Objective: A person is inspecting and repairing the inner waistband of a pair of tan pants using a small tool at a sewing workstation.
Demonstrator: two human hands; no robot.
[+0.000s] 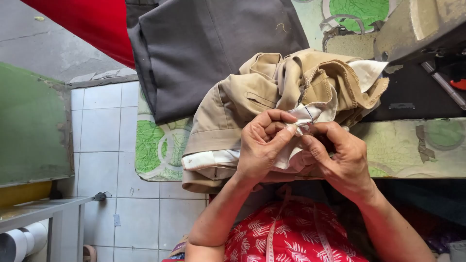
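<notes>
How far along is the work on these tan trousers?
Done: nothing finished shows. In hand: the left hand and right hand pinch the white lining of the tan trousers at a spot with dark thread. Left: the grey garment lies untouched behind them.

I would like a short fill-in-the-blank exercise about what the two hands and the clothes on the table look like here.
1. Both hands pinch the white lining of the ____ trousers.
2. The folded grey garment lies ____ the trousers, farther from the person.
3. The left hand and right hand meet at the lining, so they are ____ each other.

Missing words: beige; behind; touching
</notes>
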